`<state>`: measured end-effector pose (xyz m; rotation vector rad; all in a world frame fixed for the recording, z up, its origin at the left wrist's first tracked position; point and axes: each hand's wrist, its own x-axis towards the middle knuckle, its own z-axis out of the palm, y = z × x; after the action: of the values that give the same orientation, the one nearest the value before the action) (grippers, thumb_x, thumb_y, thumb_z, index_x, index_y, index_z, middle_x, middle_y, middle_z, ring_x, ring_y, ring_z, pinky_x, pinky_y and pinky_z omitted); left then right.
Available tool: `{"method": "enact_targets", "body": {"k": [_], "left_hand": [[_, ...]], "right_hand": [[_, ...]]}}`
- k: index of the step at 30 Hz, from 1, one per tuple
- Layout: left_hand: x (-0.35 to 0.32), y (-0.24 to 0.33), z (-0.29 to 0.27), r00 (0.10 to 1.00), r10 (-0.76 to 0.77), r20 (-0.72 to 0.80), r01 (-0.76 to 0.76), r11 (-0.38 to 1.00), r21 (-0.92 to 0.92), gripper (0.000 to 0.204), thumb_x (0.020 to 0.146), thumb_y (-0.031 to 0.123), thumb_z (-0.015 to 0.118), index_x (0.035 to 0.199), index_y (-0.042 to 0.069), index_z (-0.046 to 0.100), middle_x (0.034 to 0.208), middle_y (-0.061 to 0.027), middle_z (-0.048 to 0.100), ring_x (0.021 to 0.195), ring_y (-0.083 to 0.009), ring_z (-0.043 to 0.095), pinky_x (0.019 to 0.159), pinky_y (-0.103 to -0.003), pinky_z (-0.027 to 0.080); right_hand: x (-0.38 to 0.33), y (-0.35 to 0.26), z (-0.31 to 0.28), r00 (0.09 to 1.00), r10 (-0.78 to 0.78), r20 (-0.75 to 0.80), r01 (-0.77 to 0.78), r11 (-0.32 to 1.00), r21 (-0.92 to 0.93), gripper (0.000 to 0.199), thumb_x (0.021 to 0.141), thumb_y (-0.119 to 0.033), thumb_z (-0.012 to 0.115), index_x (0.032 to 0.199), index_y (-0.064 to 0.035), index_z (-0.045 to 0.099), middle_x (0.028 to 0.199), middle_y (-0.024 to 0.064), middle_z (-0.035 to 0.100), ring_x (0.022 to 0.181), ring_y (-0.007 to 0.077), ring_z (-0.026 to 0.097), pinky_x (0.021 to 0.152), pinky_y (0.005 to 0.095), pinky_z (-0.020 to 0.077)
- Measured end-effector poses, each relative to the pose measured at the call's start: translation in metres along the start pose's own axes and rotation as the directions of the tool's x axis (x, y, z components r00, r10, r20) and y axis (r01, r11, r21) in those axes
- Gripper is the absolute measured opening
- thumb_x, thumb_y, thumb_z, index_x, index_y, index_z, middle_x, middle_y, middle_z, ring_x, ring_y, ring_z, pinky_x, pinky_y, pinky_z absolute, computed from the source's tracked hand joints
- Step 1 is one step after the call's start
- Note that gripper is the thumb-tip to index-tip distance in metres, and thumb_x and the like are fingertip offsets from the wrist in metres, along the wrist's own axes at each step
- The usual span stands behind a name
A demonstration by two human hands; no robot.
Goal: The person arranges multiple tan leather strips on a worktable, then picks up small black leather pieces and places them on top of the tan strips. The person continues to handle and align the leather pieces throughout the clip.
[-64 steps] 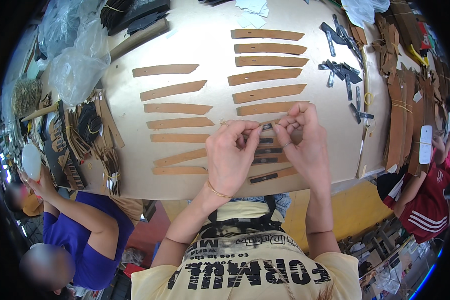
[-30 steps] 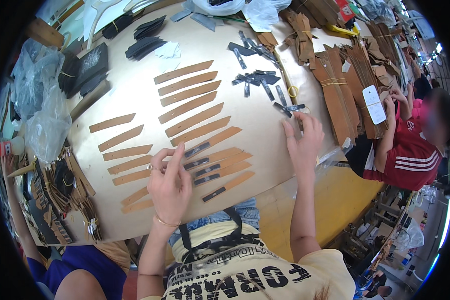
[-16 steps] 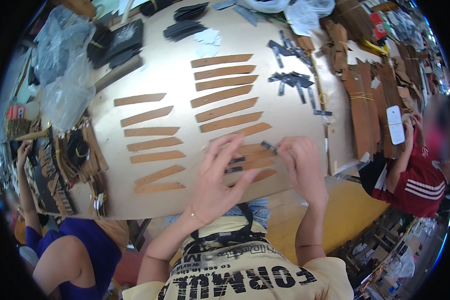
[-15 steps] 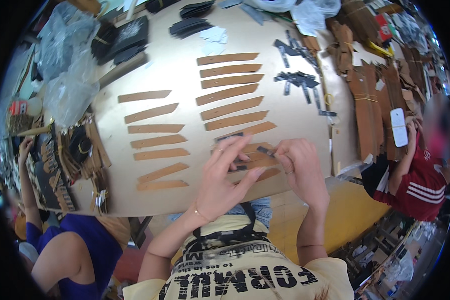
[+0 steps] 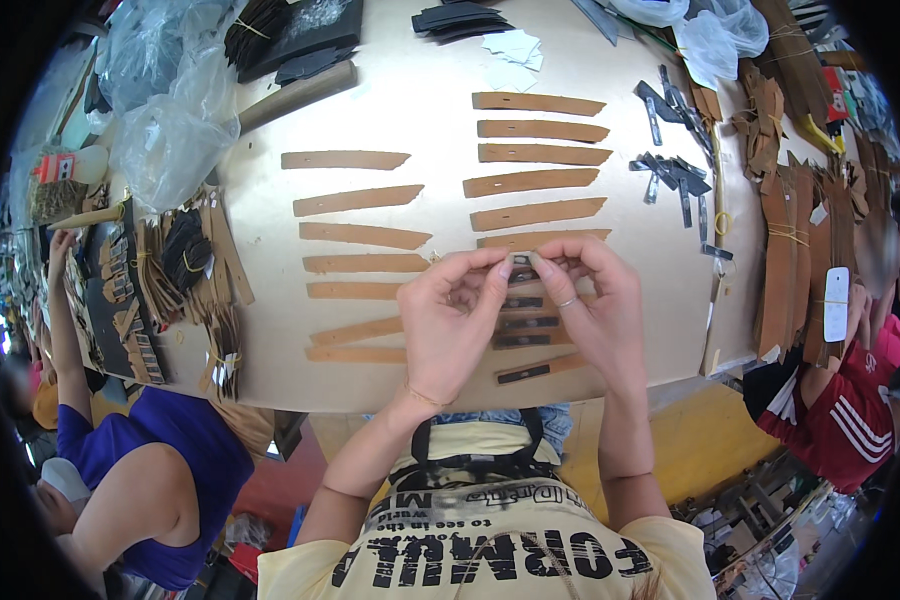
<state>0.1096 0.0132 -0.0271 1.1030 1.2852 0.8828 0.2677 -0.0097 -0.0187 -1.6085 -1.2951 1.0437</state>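
Note:
My left hand [image 5: 442, 325] and my right hand [image 5: 598, 315] meet over the right column of strips, thumbs and forefingers pinched together on a small dark strip [image 5: 521, 261]. Beneath and between them, several tan leather strips [image 5: 560, 364] carry short dark strips [image 5: 523, 374] at their left ends; my fingers partly cover these. Farther off in the same column lie bare tan leather strips [image 5: 540, 182], each with a pointed right end and a small slit. A second column of tan strips [image 5: 358, 200] lies to the left, its nearer ones partly behind my left hand.
Loose dark strips [image 5: 682, 176] are heaped at the right. White pieces [image 5: 511, 58] and a black stack [image 5: 460, 20] lie at the far side. Plastic bags [image 5: 170, 150] and bundled leather [image 5: 220, 240] stand left. One person in purple [image 5: 185, 470] sits left, another in red [image 5: 840, 425] right.
My hands have come together, both now pinching the small dark strip that my right hand held apart before. The view has shifted, so the table's things appear displaced.

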Motion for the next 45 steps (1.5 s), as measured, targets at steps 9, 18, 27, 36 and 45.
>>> {"method": "enact_targets", "body": {"k": [9, 18, 27, 36, 45], "left_hand": [[0.017, 0.003, 0.000, 0.993, 0.090, -0.071, -0.057, 0.926, 0.374, 0.010, 0.082, 0.004, 0.073, 0.090, 0.000, 0.070, 0.072, -0.0064, 0.064, 0.050, -0.0119, 0.044, 0.049, -0.028, 0.038], [0.019, 0.005, 0.000, 0.995, 0.064, -0.079, -0.026, 0.911, 0.411, 0.009, 0.080, 0.004, 0.075, 0.087, 0.000, 0.069, 0.072, -0.0067, 0.064, 0.051, -0.0134, 0.046, 0.050, -0.029, 0.040], [0.021, 0.006, -0.002, 0.997, 0.051, -0.056, -0.023, 0.912, 0.410, 0.007, 0.081, 0.004, 0.074, 0.084, -0.001, 0.070, 0.067, -0.0074, 0.062, 0.050, -0.0123, 0.045, 0.049, -0.029, 0.039], [0.022, 0.006, -0.003, 0.998, 0.002, -0.066, 0.025, 0.915, 0.403, 0.009, 0.082, 0.007, 0.073, 0.080, 0.000, 0.068, 0.065, -0.0072, 0.062, 0.048, -0.0117, 0.045, 0.048, -0.029, 0.038], [0.021, 0.002, 0.000, 0.994, 0.062, -0.088, -0.015, 0.890, 0.456, 0.011, 0.083, 0.008, 0.074, 0.079, 0.002, 0.065, 0.065, -0.0059, 0.060, 0.053, -0.0159, 0.050, 0.053, -0.031, 0.042]], "right_hand": [[0.016, 0.000, 0.020, 0.989, 0.070, -0.133, -0.082, 0.993, -0.089, 0.025, 0.088, -0.002, 0.069, 0.107, -0.0008, 0.053, 0.078, 0.0053, 0.064, 0.065, 0.0132, 0.059, 0.060, 0.0272, 0.0496], [0.020, -0.001, 0.021, 0.982, 0.153, -0.109, -0.164, 0.981, -0.104, 0.025, 0.088, -0.003, 0.070, 0.101, -0.0036, 0.049, 0.073, 0.0046, 0.059, 0.061, 0.0118, 0.057, 0.058, 0.0279, 0.0494], [0.021, -0.002, 0.020, 0.983, 0.157, -0.092, -0.173, 0.964, -0.202, 0.026, 0.088, -0.005, 0.070, 0.100, -0.0038, 0.047, 0.067, 0.0069, 0.059, 0.061, 0.0191, 0.062, 0.058, 0.0323, 0.0490], [0.023, -0.003, 0.018, 0.989, 0.135, -0.067, -0.147, 0.962, -0.231, 0.026, 0.088, -0.005, 0.070, 0.100, -0.0035, 0.046, 0.069, 0.0097, 0.062, 0.063, 0.0231, 0.065, 0.059, 0.0349, 0.0493], [0.023, -0.004, 0.018, 0.989, 0.136, -0.065, -0.148, 0.956, -0.253, 0.026, 0.088, -0.006, 0.070, 0.099, -0.0032, 0.046, 0.069, 0.0099, 0.061, 0.061, 0.0237, 0.063, 0.058, 0.0354, 0.0485]]}}
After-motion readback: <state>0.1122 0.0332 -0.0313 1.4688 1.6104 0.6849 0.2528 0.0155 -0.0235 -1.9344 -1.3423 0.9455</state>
